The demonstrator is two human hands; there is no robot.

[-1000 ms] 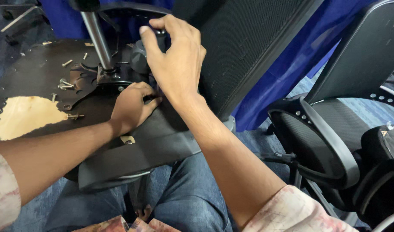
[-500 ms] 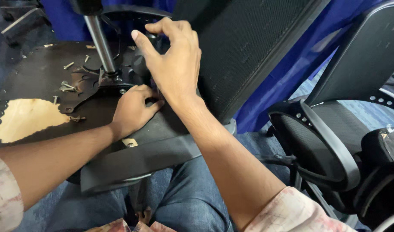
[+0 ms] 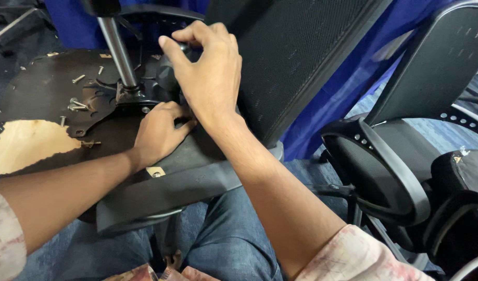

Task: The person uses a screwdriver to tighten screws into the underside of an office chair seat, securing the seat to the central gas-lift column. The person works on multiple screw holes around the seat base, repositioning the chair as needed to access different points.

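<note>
An upturned office chair seat (image 3: 41, 88) lies across my lap, its dark underside up. A metal gas cylinder (image 3: 114, 47) rises from the mechanism plate (image 3: 101, 101). My right hand (image 3: 208, 73) curls its fingers around a black round knob (image 3: 166, 73) beside the cylinder. My left hand (image 3: 158, 130) rests below it, fingers tucked against the bracket where the black mesh backrest (image 3: 296, 57) joins the seat; what it pinches is hidden. Loose screws (image 3: 77, 104) lie on the plate.
A torn patch shows bare wood (image 3: 28, 143) on the seat bottom at left. Another black chair (image 3: 405, 156) lies at right, with blue cloth (image 3: 353, 73) behind. Blue carpet covers the floor.
My right hand has turned slightly on the knob and shifted a little left. The left hand stays in place. The view has drifted slightly.
</note>
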